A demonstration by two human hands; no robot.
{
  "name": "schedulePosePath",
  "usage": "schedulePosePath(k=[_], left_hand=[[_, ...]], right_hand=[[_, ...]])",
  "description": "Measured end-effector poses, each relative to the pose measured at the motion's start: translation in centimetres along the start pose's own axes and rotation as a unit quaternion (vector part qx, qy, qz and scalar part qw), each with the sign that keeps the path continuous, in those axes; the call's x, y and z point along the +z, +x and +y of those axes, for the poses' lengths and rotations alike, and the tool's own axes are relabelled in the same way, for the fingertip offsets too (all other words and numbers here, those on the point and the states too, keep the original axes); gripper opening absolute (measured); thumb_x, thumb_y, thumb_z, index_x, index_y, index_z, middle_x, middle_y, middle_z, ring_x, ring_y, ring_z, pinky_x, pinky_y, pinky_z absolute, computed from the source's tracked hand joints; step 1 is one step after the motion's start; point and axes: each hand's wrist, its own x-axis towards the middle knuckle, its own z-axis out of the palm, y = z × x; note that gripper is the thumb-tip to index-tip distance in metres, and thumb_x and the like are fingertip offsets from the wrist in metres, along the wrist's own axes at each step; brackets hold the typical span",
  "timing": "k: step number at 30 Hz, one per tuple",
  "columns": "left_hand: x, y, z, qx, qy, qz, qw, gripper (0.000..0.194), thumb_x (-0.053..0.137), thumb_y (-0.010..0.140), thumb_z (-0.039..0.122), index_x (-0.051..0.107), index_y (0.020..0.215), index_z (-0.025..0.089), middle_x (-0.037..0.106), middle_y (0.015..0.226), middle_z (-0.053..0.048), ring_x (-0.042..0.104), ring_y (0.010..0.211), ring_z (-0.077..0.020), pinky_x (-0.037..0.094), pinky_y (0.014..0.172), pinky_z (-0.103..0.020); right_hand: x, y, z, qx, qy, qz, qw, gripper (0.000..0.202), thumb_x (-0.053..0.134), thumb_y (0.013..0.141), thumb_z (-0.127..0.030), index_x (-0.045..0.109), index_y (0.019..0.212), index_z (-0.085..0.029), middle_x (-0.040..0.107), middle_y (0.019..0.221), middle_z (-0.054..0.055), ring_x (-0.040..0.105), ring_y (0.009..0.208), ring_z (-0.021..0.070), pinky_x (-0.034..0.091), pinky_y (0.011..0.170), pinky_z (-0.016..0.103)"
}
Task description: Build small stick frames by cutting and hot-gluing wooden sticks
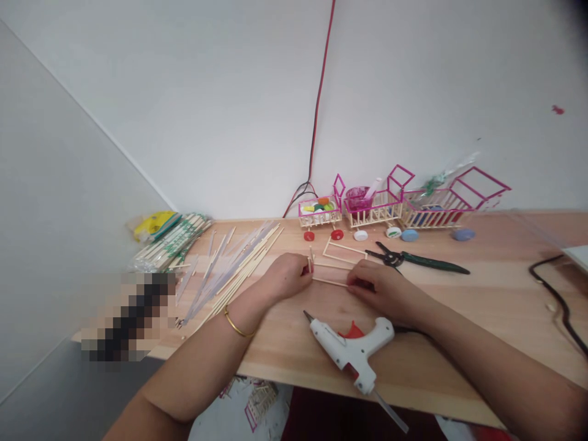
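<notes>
Between my hands, low over the wooden table, is a small frame of thin wooden sticks. My left hand pinches its left end, where a short stick points upward. At the other end, the fingers of my right hand are closed on the long sticks. Just behind lies a second stick frame, flat on the table. A white glue gun with a red trigger rests in front of my hands, its nozzle toward the back left. Green-handled pliers lie behind my right hand.
Loose wooden sticks and clear glue sticks spread left of my hands. Packed sticks lie at the far left. Along the wall stand several stick carts with bottle-cap wheels. A dark cable crosses the right side.
</notes>
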Motion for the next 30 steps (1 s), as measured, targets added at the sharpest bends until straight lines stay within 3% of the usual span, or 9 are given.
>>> schedulePosePath(k=[7, 16, 30], left_hand=[[-0.1, -0.1, -0.5, -0.013, -0.053, -0.009, 0.998, 0.013, 0.050, 0.072, 0.019, 0.063, 0.071, 0.015, 0.060, 0.064, -0.001, 0.049, 0.056, -0.0106, 0.032, 0.052, -0.020], [-0.8, -0.2, -0.5, -0.028, -0.049, -0.012, 0.998, 0.009, 0.053, 0.069, 0.017, 0.061, 0.071, 0.015, 0.059, 0.063, 0.001, 0.048, 0.056, -0.0094, 0.032, 0.052, -0.019], [-0.6, -0.1, -1.6, -0.039, -0.068, -0.027, 0.997, 0.020, 0.053, 0.066, 0.013, 0.066, 0.081, 0.015, 0.062, 0.068, 0.000, 0.051, 0.060, -0.0105, 0.037, 0.056, -0.020]], right_hand=[[0.1, -0.1, 0.0, 0.006, -0.005, -0.005, 1.000, 0.008, 0.052, 0.080, -0.024, 0.059, 0.078, -0.019, 0.056, 0.078, 0.004, 0.052, 0.067, 0.0144, 0.040, 0.060, 0.027], [0.0, 0.0, -0.2, 0.002, -0.007, 0.010, 1.000, 0.013, 0.050, 0.082, -0.024, 0.060, 0.076, -0.019, 0.057, 0.077, 0.005, 0.053, 0.069, 0.0158, 0.041, 0.061, 0.027], [0.1, 0.2, -0.1, 0.000, -0.034, 0.003, 0.999, 0.011, 0.048, 0.082, -0.021, 0.056, 0.075, -0.018, 0.056, 0.079, 0.005, 0.053, 0.072, 0.0174, 0.041, 0.064, 0.030]])
